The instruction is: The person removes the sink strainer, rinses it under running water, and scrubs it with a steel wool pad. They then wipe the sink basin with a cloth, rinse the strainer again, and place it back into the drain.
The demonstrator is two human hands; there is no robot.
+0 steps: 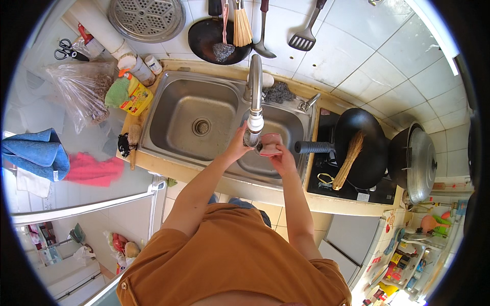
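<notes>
Over the right basin (285,122) of a stainless steel double sink, both of my hands work close together under the faucet (256,84). My left hand (236,146) grips a small round vessel (250,138), glass or metal, right below the white faucet nozzle (255,121). The nozzle hides part of it. In my right hand (284,160) is a pink cloth or sponge pad (271,144), pinched at its lower right edge, just right of the vessel. To the left lies the wider basin (172,122) with a round drain strainer (201,126).
A steel wool scourer (279,93) rests behind the right basin. On the cooktop at right sits a wok (360,153) with its handle (314,147) pointing at the sink and a straw brush (349,160) across it. A yellow detergent bottle (138,95) stands left of the sink.
</notes>
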